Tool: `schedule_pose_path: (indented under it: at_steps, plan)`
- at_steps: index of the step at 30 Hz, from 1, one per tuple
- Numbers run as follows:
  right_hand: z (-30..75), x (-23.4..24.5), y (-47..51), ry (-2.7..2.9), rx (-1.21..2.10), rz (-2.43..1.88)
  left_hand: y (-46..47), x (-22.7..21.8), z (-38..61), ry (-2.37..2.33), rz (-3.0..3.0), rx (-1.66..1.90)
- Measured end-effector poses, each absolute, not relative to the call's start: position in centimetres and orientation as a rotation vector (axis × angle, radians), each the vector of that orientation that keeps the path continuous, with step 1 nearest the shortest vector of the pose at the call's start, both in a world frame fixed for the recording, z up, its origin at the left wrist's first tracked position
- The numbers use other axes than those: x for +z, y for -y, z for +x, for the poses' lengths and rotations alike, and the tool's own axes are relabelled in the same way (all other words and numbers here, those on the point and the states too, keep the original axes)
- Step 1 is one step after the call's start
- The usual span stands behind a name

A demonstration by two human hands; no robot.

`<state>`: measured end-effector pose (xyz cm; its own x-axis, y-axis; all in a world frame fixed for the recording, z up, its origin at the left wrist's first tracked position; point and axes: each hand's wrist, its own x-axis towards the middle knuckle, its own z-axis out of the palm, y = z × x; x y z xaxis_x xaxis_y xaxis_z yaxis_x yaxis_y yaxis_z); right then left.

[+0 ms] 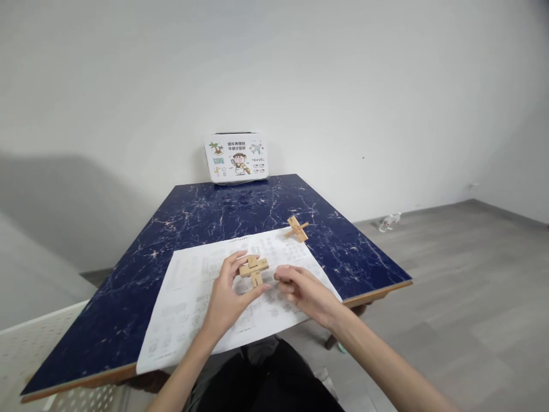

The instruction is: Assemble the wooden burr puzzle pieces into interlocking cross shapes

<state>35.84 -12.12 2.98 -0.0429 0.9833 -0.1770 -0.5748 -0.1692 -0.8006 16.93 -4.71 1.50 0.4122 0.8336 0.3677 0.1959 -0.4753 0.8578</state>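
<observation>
A cross-shaped wooden burr puzzle (254, 269), made of light notched pieces with dark marks on them, is held above the paper. My left hand (227, 294) grips it between the thumb at the lower end and the fingers behind the upper end. Just right of the puzzle, apart from it, is my right hand (302, 290) with its fingers curled and pressed together. Whatever lies between those fingers, if anything, is hidden. Under both hands spreads a large white instruction sheet (189, 274) with faint printed diagrams.
Another crossed wooden piece assembly (297, 229) rests at the sheet's far right corner. The dark blue marbled table (240, 212) has a wooden edge. Against the wall stands a white box with cartoon prints (237, 157). A small white object (389, 222) lies on the floor.
</observation>
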Motion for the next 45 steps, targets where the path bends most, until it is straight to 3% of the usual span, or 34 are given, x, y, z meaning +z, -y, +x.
schedule_pose_path:
  at_steps: [30, 39, 45]
  plan:
    - [34.6, 3.6, 11.0, 0.816, 1.930, -0.731, 6.3, 2.4, 16.8, -0.722, 2.038, 0.807]
    - [34.2, 3.2, 11.5, 0.880, 1.803, -0.604, 6.0, 2.2, 16.6, -0.750, 2.031, 0.936]
    - [35.7, 3.4, 12.5, 1.208, 1.407, -0.973, 5.8, 2.1, 16.5, -0.726, 1.969, 1.054]
